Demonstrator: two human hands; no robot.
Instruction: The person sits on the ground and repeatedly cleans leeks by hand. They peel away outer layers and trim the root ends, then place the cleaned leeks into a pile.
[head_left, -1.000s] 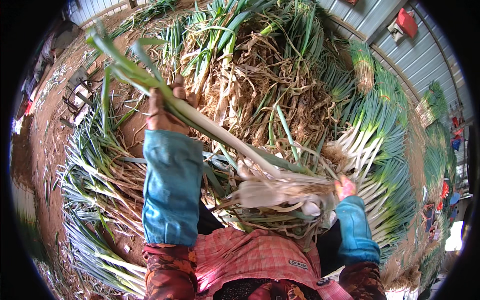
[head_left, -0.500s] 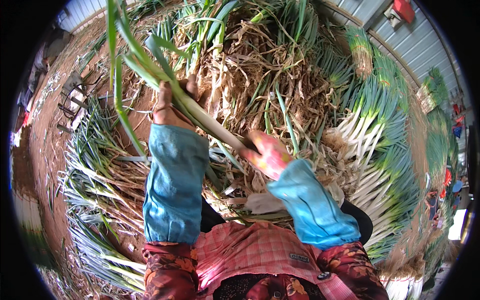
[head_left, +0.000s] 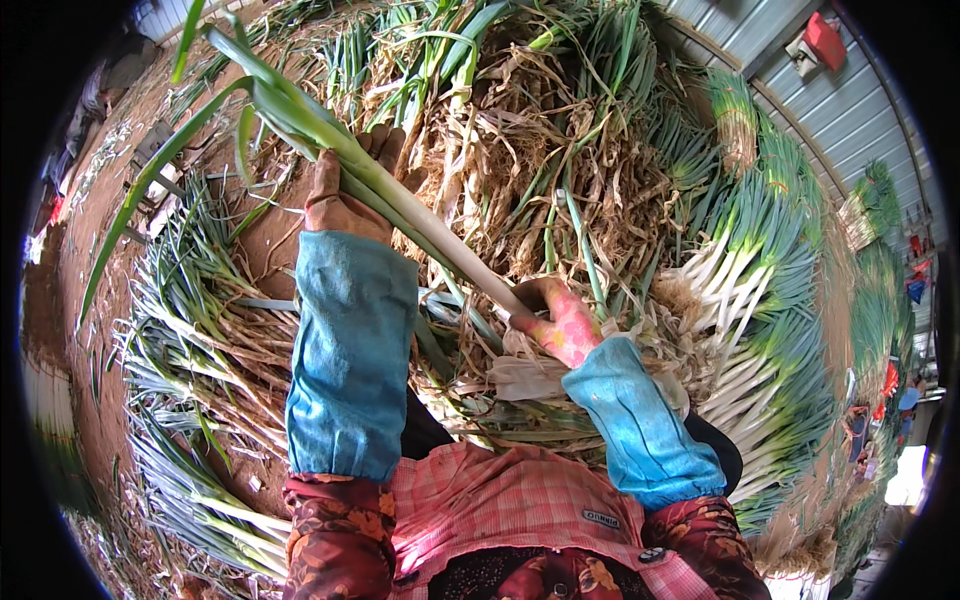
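Since last frame our right hand (head_left: 560, 325) slides down leek (head_left: 420, 225) toward white base — both hands clenched on it, left hand (head_left: 345, 200) near green leaves. We judge stripping underway; next pull needs firm left hold — husk pile (head_left: 560, 150) behind.

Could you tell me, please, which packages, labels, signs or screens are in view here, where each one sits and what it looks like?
Label: a small grey rectangular patch sewn on the pink checked garment, near the lower edge, below the right hand.
Red box-like thing: fixed high on the corrugated wall, upper right; too small to tell its kind.
No packages or screens show.
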